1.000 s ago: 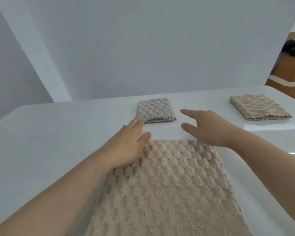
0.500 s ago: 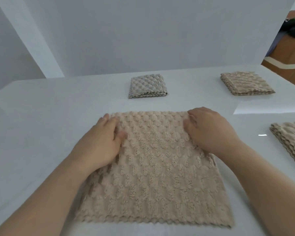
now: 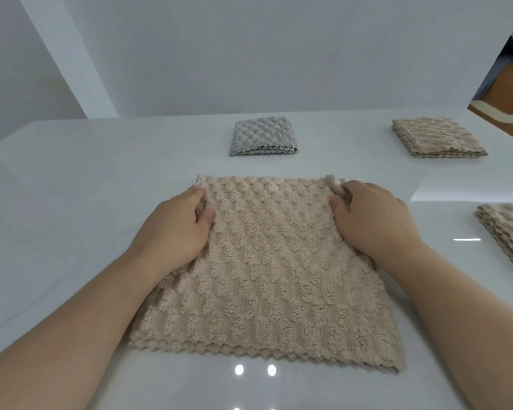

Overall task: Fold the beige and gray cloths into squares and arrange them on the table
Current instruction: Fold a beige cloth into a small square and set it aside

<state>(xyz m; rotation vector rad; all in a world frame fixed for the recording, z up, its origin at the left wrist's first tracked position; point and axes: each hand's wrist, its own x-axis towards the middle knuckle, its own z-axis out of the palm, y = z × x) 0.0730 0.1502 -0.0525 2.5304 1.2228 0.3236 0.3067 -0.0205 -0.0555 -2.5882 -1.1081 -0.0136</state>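
Observation:
A beige textured cloth (image 3: 267, 267) lies spread flat on the white table (image 3: 71, 184) in front of me. My left hand (image 3: 175, 229) pinches its far left corner between thumb and fingers. My right hand (image 3: 370, 217) pinches the far right corner, which is lifted a little off the table. Behind the cloth sits a folded gray cloth (image 3: 262, 137). A folded beige cloth (image 3: 436, 137) lies at the far right.
A stack of beige cloths (image 3: 507, 232) sits at the right edge, partly cut off by the frame. A white wall rises just behind the table. Brown furniture (image 3: 504, 93) shows past the table's far right corner.
Both hands slid outward and forward from lying flat on the cloth to its two far corners and closed on them. The right corner has come up slightly.

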